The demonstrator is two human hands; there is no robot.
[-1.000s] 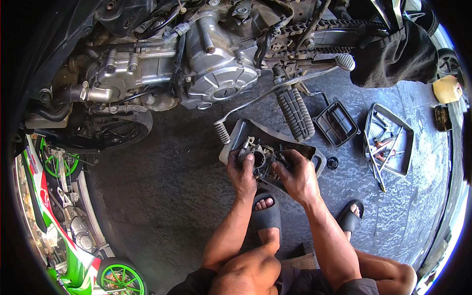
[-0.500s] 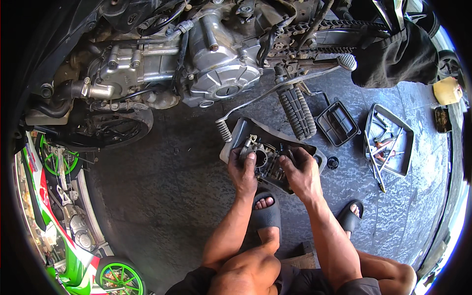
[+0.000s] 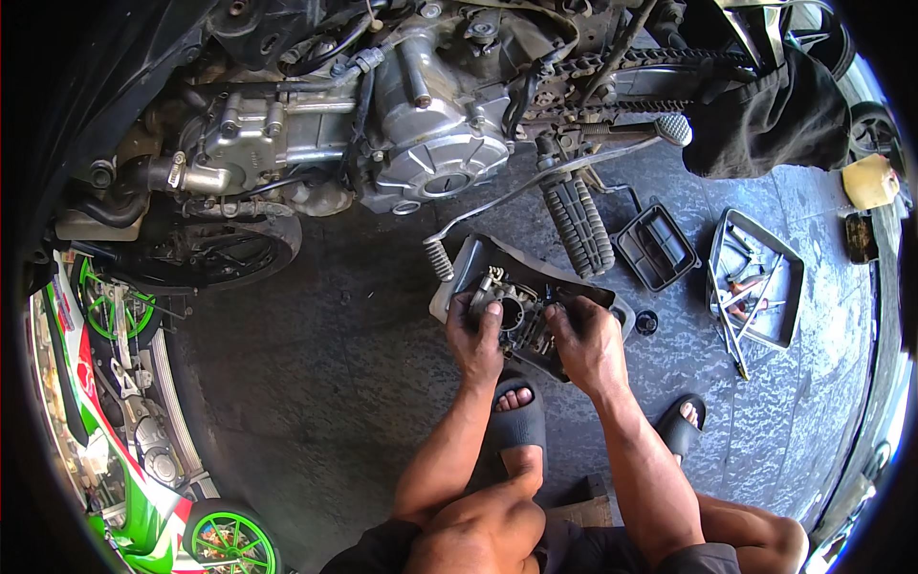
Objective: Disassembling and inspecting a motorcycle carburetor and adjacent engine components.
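A metal carburetor [image 3: 513, 313] with a round dark bore is between my two hands, above a dark tray-like cover [image 3: 463, 273] with a pale rim. My left hand [image 3: 474, 340] is closed round the carburetor's left side, its thumb beside the bore. At the right side my right hand [image 3: 591, 346] is closed, with thumb and fingers pinched against the carburetor's edge. Its fingertips are partly hidden, so any small part between them cannot be made out.
Above stands a motorcycle engine [image 3: 435, 153] with a ribbed footpeg [image 3: 577, 222] and kick lever [image 3: 535, 179] overhanging my hands. To the right lie a black open box [image 3: 656, 246], a small black ring [image 3: 646, 322] and a tool tray [image 3: 792, 311]. A green-wheeled motorcycle [image 3: 143, 450] is at left.
The whole view has shifted slightly. Both hands keep their hold on the carburetor, with barely any visible movement of the fingers.
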